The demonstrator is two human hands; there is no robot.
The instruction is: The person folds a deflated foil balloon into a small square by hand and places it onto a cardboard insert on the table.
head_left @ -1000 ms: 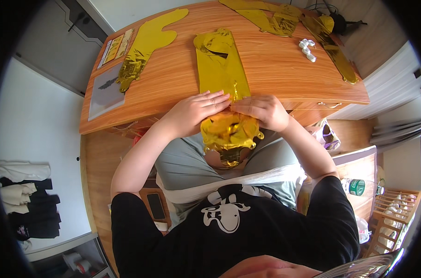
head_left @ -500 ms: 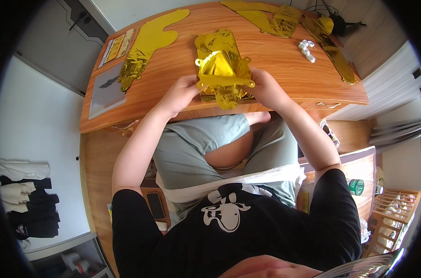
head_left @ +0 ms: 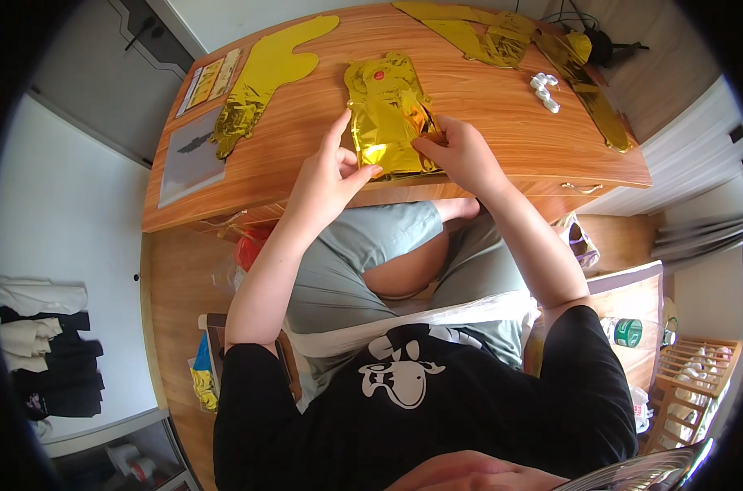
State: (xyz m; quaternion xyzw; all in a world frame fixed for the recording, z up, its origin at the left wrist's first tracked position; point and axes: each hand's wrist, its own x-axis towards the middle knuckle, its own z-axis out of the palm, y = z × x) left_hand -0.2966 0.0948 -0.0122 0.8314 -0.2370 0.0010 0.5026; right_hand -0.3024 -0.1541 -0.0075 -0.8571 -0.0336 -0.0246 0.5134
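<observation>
A flat, uninflated gold foil balloon (head_left: 388, 123) lies folded on the wooden desk in front of me, its shiny surface creased and a small red spot near its far end. My left hand (head_left: 326, 180) is at its left edge, index finger stretched out along the side and thumb near the lower left corner, the fingers apart. At the right edge, my right hand (head_left: 461, 151) pinches the foil between thumb and fingers. What lies under the folded layers is hidden.
Another flat gold foil balloon (head_left: 265, 74) lies at the left of the wooden desk (head_left: 486, 123), beside a clear plastic sleeve (head_left: 193, 164) and a printed card (head_left: 208, 82). More gold foil (head_left: 502, 41) stretches along the back right, near a white ribbon coil (head_left: 545, 92).
The near part of the foil, lifted before, now lies folded down on the desk. My left hand has opened out and shifted; my right hand has turned its grip at the right edge.
</observation>
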